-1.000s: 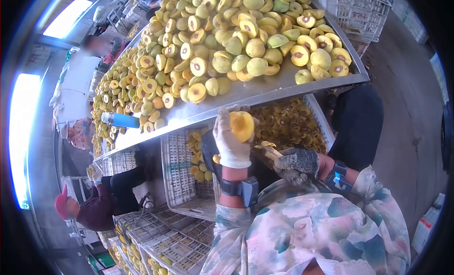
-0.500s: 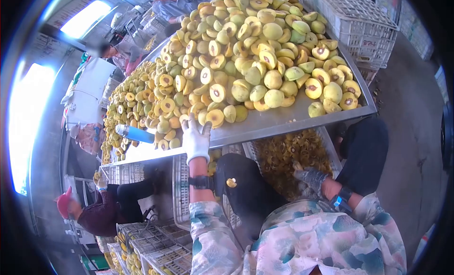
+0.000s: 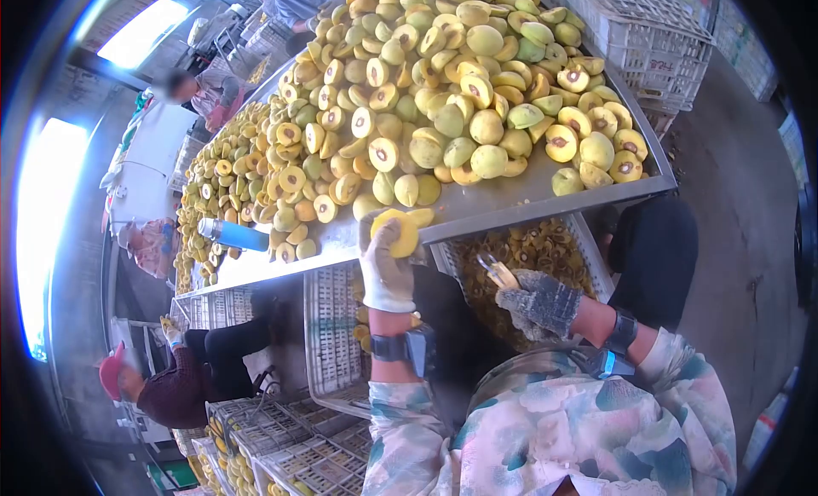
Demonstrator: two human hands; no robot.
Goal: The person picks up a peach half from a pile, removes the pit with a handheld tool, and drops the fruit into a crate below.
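My left hand [image 3: 385, 274], in a white glove, grips a yellow peach half [image 3: 399, 232] at the front edge of the metal table [image 3: 503, 208]. A grey knitted glove covers my right hand [image 3: 541, 304]. Its fingers are closed round the light handle of a small pitting tool [image 3: 501, 273], whose metal tip points up and left, apart from the peach half. Under that hand is a crate [image 3: 594, 249] of brown pits and scraps [image 3: 545, 253]. A large heap of halved peaches [image 3: 409, 95] covers much of the table.
A blue bottle [image 3: 234, 235] lies on the table at the left. White plastic crates [image 3: 652, 57] are stacked at the far right, and another crate [image 3: 331, 334] stands beside my left knee. A person in a red cap [image 3: 111, 372] sits at the left; other people are farther back.
My left hand, earlier open at the heap's edge, now holds a peach half nearer my body. My right hand has risen from above the scraps, bringing the pitting tool into clear view.
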